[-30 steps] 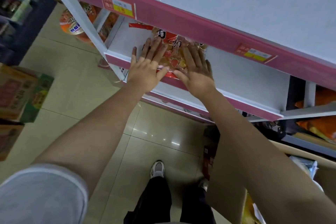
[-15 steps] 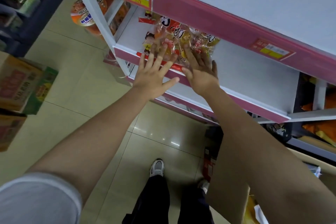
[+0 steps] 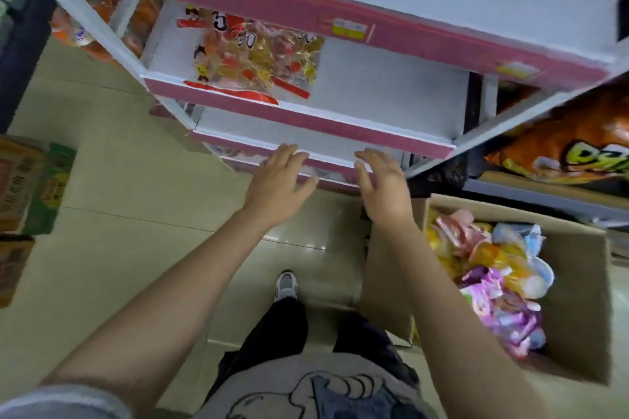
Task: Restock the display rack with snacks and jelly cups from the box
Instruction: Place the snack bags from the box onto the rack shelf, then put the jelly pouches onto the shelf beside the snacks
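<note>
Both my hands have come off the bag of jelly cups (image 3: 252, 59), which a moment ago they were pressing flat into the display rack (image 3: 340, 127). The bag now lies on the left part of the middle shelf, its red lower edge overhanging the pink front lip a little. My left hand (image 3: 277, 185) and right hand (image 3: 383, 184) hang in the air in front of a lower shelf edge, palms down, fingers loosely spread, holding nothing. I judge that placement done, and the next step is a reach down to the box (image 3: 575, 299), which sits on the floor to my right, just beside my right forearm, and holds a heap of jelly cups and purple and yellow wrapped snacks (image 3: 493, 279). The rest of that middle shelf, to the right of the bag, is bare white, so there is room for more.

As for writing: the bag carries large dark characters, too blurred to read. Price tags (image 3: 350, 29) with yellow bands sit on the pink strip of the top shelf, illegible. An orange snack bag (image 3: 571, 143) on the neighbouring rack shows big green letters, only partly in view.
</note>
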{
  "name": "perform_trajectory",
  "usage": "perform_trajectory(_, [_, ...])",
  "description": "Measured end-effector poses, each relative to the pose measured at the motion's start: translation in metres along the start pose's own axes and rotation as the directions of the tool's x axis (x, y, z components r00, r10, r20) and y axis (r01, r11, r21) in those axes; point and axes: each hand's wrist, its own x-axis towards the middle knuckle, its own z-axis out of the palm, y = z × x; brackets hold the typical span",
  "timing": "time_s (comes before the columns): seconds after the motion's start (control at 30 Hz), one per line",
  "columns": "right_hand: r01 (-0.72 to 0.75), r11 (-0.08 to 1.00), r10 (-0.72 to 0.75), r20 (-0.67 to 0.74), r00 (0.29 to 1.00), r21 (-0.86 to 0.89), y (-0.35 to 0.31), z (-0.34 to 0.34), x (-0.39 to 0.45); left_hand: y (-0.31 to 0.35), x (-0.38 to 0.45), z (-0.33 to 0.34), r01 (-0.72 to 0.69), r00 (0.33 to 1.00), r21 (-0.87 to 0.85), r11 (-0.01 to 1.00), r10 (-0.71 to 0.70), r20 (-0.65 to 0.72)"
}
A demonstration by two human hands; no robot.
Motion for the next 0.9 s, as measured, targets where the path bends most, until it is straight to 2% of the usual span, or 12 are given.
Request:
perform_trajectory(0.07, [-0.15, 0.988, 0.149, 0.011, 0.989, 0.049, 0.041, -0.021, -0.044, 0.037, -0.013, 0.038, -0.022, 0.993, -0.043, 0.999, 0.027, 0.112])
perform_trajectory(0.13, [-0.283, 0.957, 0.281, 0.043, 0.959, 0.055, 0.088, -0.038, -0.081, 0.071, -0.016, 0.082, 0.019, 0.967, -0.047, 0.999, -0.006, 0.256])
perform_trajectory(0.23, [-0.505, 0.862, 0.501, 0.068, 0.863, 0.052, 0.159, -0.059, -0.124, 0.117, -0.019, 0.16, 0.069, 0.897, -0.038, 0.997, -0.045, 0.44])
perform_trajectory(0.33, [-0.667, 0.744, 0.666, 0.039, 0.745, 0.037, 0.222, -0.072, -0.156, 0.154, -0.027, 0.227, 0.145, 0.846, -0.011, 0.989, -0.118, 0.52])
perform_trajectory(0.4, [-0.749, 0.661, 0.75, -0.002, 0.662, 0.051, 0.257, -0.078, -0.174, 0.17, -0.032, 0.26, 0.239, 0.819, 0.002, 0.971, -0.202, 0.537])
perform_trajectory(0.47, [-0.8, 0.597, 0.802, -0.013, 0.598, 0.051, 0.281, -0.079, -0.183, 0.178, -0.038, 0.283, 0.313, 0.815, -0.061, 0.948, -0.235, 0.529])
perform_trajectory(0.57, [-0.801, 0.591, 0.804, 0.006, 0.594, 0.1, 0.293, -0.077, -0.185, 0.184, -0.045, 0.301, 0.386, 0.835, -0.171, 0.906, -0.265, 0.482])
perform_trajectory(0.63, [-0.813, 0.555, 0.826, 0.004, 0.564, 0.176, 0.294, -0.075, -0.188, 0.19, -0.047, 0.309, 0.425, 0.834, -0.189, 0.885, -0.302, 0.461])
perform_trajectory(0.7, [-0.816, 0.516, 0.842, 0.018, 0.539, 0.26, 0.293, -0.071, -0.196, 0.196, -0.048, 0.311, 0.437, 0.845, -0.223, 0.871, -0.313, 0.434])
perform_trajectory(0.8, [-0.797, 0.494, 0.829, 0.088, 0.552, 0.348, 0.291, -0.068, -0.208, 0.2, -0.051, 0.312, 0.444, 0.854, -0.252, 0.86, -0.321, 0.409])
perform_trajectory(0.9, [-0.815, 0.461, 0.831, 0.152, 0.535, 0.35, 0.288, -0.068, -0.209, 0.204, -0.053, 0.31, 0.43, 0.853, -0.219, 0.876, -0.315, 0.417])
